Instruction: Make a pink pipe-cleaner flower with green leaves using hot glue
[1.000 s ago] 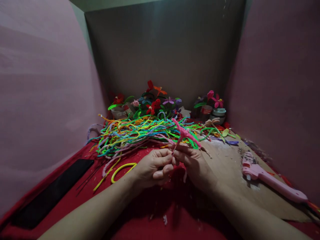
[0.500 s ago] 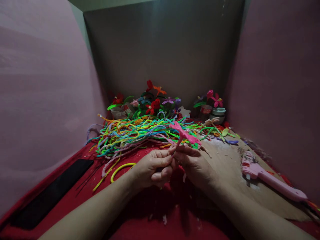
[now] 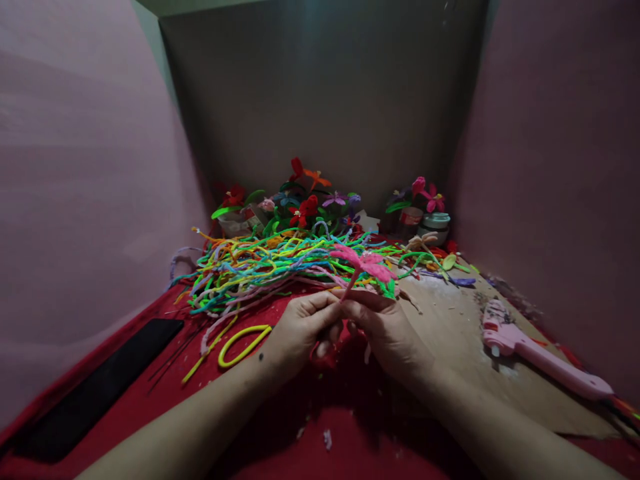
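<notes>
A pink pipe-cleaner flower (image 3: 367, 264) stands up between my hands, its petals spread at the top of a thin stem. My left hand (image 3: 313, 327) pinches the stem low down between thumb and fingers. Against it from the right, my right hand (image 3: 380, 323) also has its thumb and fingers closed on the stem. The lower end of the stem is hidden by my fingers. Just behind the flower lies a heap of coloured pipe cleaners (image 3: 250, 270).
A pink glue gun (image 3: 540, 360) rests on a cardboard sheet (image 3: 445, 347) at the right. On the red cloth at left lie a black flat object (image 3: 100, 387) and a yellow loop (image 3: 245, 345). Finished flowers (image 3: 303, 210) and a jar (image 3: 435, 227) stand along the back wall.
The flower has turned, so its petals now spread more level and open toward me. My hands have shifted slightly, with the fingers of the left hand repositioned on the stem.
</notes>
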`<move>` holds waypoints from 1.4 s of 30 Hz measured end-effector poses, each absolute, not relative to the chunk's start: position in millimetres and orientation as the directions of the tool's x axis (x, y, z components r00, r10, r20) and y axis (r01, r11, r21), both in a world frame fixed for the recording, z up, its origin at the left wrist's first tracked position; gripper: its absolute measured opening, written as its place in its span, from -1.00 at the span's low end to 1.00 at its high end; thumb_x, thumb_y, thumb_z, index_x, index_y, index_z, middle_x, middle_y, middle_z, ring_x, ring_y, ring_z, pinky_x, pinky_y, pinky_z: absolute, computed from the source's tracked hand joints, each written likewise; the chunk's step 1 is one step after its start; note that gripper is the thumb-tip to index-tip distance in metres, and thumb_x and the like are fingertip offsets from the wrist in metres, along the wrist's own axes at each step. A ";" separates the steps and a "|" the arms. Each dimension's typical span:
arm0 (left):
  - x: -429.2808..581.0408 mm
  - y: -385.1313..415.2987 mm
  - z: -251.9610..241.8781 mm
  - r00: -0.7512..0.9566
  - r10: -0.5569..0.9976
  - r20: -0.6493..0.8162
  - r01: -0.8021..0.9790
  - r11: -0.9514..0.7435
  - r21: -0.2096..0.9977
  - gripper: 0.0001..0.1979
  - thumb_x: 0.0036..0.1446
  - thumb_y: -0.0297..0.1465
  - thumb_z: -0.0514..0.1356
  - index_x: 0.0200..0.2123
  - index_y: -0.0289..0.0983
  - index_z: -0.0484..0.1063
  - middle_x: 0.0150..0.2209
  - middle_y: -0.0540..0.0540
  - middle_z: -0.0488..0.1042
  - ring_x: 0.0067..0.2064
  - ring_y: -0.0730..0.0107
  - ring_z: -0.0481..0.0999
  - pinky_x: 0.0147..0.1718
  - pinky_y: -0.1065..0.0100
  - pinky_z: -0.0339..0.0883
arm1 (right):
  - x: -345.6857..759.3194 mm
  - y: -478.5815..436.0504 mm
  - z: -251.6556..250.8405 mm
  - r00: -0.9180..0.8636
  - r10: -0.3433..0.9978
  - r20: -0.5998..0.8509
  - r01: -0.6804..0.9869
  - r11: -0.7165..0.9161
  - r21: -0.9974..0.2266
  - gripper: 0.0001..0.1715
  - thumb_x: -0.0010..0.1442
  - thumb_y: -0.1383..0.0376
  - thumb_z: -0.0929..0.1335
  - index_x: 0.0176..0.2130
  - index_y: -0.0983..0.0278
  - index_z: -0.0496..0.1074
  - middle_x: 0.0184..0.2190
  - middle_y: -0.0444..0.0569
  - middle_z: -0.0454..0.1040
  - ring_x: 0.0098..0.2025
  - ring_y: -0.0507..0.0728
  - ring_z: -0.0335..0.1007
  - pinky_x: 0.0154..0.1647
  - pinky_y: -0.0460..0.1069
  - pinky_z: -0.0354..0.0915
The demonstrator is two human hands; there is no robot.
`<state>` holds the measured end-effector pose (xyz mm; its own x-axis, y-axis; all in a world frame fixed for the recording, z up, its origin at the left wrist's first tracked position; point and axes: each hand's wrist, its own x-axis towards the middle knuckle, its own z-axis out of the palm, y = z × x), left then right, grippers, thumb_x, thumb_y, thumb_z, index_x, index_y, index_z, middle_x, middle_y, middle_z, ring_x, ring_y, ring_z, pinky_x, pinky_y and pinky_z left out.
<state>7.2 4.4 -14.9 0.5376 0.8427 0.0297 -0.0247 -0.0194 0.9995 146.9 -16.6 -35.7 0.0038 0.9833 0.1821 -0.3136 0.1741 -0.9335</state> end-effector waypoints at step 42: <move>4.6 4.6 -10.4 0.594 0.801 -0.071 -0.070 0.139 0.988 -0.79 0.06 -0.27 0.14 -0.39 -0.32 0.36 -0.71 0.11 0.27 -0.78 0.71 0.06 -0.80 0.59 -0.15 | 148.9 -20.4 -27.0 0.009 0.980 0.197 -0.279 0.192 -0.941 -0.80 -0.11 0.29 0.44 -0.37 0.24 0.48 -0.39 -0.12 0.45 -0.30 0.08 0.32 -0.20 -0.02 0.22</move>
<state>4.6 4.6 -10.4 0.5944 0.8010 -0.0710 -0.0699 0.1395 0.9878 148.9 -20.4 -27.0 0.0090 0.9803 0.1974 -0.2787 0.1920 -0.9410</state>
